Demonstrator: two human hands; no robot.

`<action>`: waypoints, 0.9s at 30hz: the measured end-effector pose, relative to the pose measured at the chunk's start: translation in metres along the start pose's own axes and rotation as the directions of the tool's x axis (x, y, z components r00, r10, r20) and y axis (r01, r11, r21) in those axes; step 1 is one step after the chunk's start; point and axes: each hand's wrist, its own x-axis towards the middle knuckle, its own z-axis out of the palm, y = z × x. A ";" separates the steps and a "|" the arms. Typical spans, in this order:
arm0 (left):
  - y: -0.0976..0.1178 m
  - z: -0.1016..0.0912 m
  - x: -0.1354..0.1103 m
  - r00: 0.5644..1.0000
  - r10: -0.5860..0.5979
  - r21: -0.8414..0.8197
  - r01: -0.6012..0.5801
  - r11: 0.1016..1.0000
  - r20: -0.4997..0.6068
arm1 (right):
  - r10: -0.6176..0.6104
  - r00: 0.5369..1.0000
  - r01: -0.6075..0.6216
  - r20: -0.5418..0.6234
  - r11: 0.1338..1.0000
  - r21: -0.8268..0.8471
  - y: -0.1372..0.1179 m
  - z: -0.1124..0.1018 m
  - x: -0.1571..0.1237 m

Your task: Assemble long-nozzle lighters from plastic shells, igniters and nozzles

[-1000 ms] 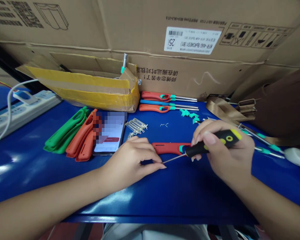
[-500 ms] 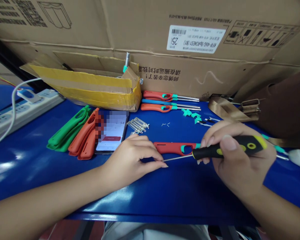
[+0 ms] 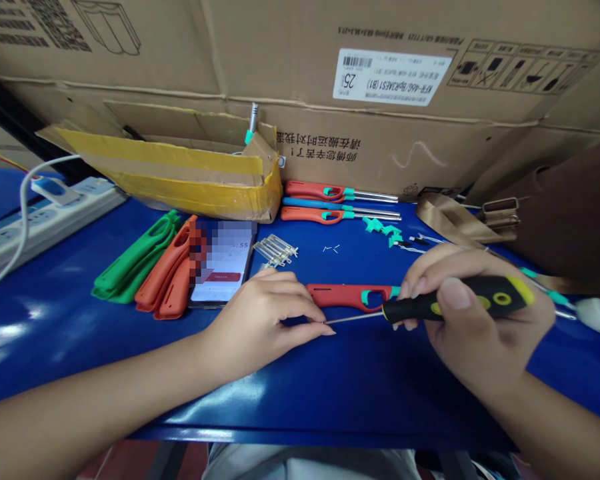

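My right hand is closed round a screwdriver with a black and yellow handle. Its thin shaft points left, and the tip meets the pinched fingertips of my left hand. What those fingers pinch is too small to see. Just behind the shaft a red lighter body with a teal trigger lies flat on the blue table, its right end under my right hand's fingers.
Green shells and orange shells lie left of a phone. Small metal parts, three finished lighters and teal pieces lie behind. A taped box, power strip and large cartons stand at the back.
My right hand and the screwdriver handle have shifted right, showing more of the lighter's teal trigger. My left hand has stayed put.
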 end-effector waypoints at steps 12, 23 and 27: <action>-0.001 0.001 -0.002 0.994 -0.030 0.062 0.023 0.998 0.109 | 0.130 0.963 -0.156 0.234 0.983 0.097 -0.007 -0.003 0.004; -0.019 0.008 -0.003 0.974 -0.111 0.179 0.076 0.981 0.196 | 0.224 0.974 -0.223 0.011 0.959 0.175 -0.004 -0.009 0.032; -0.014 0.014 -0.005 0.975 -0.068 0.049 0.058 0.997 0.211 | 0.063 0.997 -0.059 -0.046 0.993 0.101 -0.010 -0.002 0.021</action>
